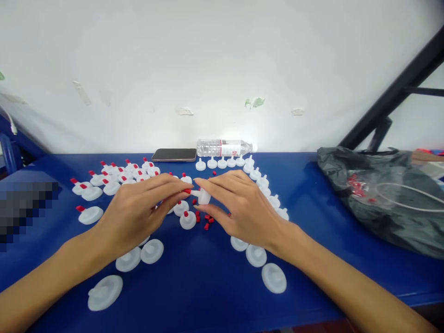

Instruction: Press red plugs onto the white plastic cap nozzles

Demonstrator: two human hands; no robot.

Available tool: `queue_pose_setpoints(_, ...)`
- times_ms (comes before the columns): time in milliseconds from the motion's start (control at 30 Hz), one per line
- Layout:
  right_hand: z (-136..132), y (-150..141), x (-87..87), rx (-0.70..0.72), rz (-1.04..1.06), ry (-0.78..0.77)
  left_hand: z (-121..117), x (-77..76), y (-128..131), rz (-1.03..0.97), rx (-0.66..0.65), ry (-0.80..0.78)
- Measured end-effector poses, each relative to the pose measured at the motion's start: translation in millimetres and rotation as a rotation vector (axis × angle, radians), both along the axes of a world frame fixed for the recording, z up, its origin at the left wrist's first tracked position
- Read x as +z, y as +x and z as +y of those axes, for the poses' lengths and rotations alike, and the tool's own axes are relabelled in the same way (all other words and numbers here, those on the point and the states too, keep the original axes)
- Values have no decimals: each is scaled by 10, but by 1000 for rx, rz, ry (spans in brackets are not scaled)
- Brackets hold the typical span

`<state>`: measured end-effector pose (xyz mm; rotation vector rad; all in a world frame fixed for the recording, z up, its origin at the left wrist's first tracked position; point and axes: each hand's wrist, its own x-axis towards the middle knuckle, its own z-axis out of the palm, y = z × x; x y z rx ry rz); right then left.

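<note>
My left hand (138, 206) pinches a small red cap (187, 191) between thumb and fingertips. The cap sits at the tip of a white plastic nozzle lid (204, 197), which lies on its side in the closed fingers of my right hand (243, 203). Whether the cap is fully seated cannot be made out. Just below the hands, loose red caps (206, 226) lie scattered on the blue table (194, 286). Near them stands a nozzle lid with a red cap on its tip (188, 220). Both hands partly hide the lids behind them.
Several red-tipped lids (90, 215) cluster at left. Uncapped lids (222, 163) curve along the back and right; others (274, 278) lie nearer me. A phone (174, 155) and plastic bottle (225, 148) rest by the wall. A dark plastic bag (367, 222) occupies the right.
</note>
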<state>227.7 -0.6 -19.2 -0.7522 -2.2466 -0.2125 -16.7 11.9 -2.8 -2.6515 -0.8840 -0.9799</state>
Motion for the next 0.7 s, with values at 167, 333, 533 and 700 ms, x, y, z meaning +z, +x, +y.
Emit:
queue_pose_setpoints(167,7,-31,-29,16,-23,32,-13,-62,-20,55,-14,107)
queue_pose_setpoints(333,-20,-69,-55,14,-74,4,-33,-38,23,-34,-91,9)
queue_pose_setpoints(533,-68,-108,-48,34,-90,11,-53,-56,67,-150,-136,9)
queue_pose_setpoints(700,-139,-145,37,58,42,-5,-119,65,95,-279,-135,-85)
